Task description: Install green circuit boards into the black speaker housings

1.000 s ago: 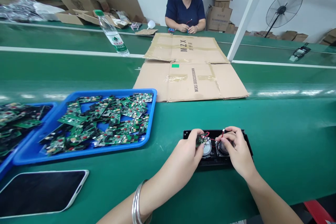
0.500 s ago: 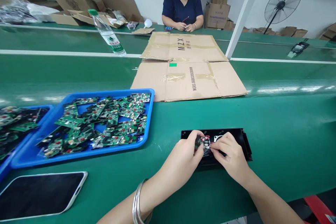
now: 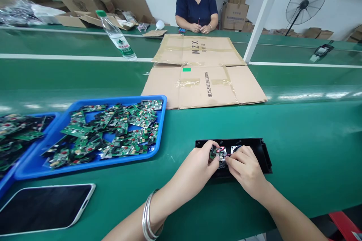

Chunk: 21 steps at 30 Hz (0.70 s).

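A black housing [image 3: 258, 154] lies on the green bench in front of me, with a round silver-rimmed part [image 3: 235, 149] inside it. My left hand [image 3: 202, 162] pinches a small green circuit board [image 3: 217, 153] above the housing's left half. My right hand [image 3: 246, 165] is closed at the board's right edge, its fingertips on thin red and dark wires. The wire ends are hidden by the fingertips. Left of my hands, a blue tray [image 3: 163, 120] holds several green circuit boards [image 3: 113, 131].
A second blue tray [image 3: 53, 118] stands at the far left, with a phone [image 3: 45, 209] nearer me. Flattened cardboard [image 3: 203, 83] lies ahead. A water bottle [image 3: 117, 37] stands beyond the trays. Across the bench sits a person [image 3: 197, 7] in dark blue.
My right hand has shifted very slightly left against the board. My left hand keeps its hold on the board. Across the bench, the person's head has turned a little.
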Tool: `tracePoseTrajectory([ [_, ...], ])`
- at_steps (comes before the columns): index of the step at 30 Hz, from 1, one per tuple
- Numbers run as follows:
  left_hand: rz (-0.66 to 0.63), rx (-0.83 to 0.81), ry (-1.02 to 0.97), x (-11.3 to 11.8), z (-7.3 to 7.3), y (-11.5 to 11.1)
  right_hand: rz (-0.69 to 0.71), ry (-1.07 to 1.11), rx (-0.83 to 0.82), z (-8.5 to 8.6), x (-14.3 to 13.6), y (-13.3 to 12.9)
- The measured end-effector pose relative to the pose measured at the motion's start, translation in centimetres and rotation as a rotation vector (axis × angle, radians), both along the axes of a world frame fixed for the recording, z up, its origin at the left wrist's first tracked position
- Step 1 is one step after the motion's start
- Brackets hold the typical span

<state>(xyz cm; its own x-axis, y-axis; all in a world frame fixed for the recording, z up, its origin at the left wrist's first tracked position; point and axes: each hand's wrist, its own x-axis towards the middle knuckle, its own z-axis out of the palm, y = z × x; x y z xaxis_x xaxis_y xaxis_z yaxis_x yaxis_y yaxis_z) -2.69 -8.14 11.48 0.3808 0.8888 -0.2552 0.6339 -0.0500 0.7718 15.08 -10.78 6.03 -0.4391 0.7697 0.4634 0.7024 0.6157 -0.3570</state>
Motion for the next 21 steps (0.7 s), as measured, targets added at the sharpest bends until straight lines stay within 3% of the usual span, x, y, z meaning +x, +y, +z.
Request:
tracePoseTrajectory([
  [5,-0.016,0.030,0.044,0.3,0.1,-0.3,0.030,-0.079,0.046,0.1,-0.2,0.0],
  [8,-0.036,0.047,0.043,0.5,0.2,-0.5,0.030,-0.016,0.009,0.1,-0.3,-0.1],
  [12,-0.154,0.087,-0.022,0.2,0.6,-0.3,-0.050,0.239,-0.213,0.5,-0.3,-0.1],
  [17,-0.350,0.137,-0.041,-0.2,1.0,0.0,-0.212,0.483,-0.665,1.2,0.2,0.2],
  [19,-0.389,0.141,-0.077,-0.3,1.1,0.1,-0.173,0.489,-0.729,1.4,0.3,0.3],
  [21,-0.386,0.125,-0.111,-0.3,1.2,0.1,-0.136,0.434,-0.670,1.4,0.3,0.3],
])
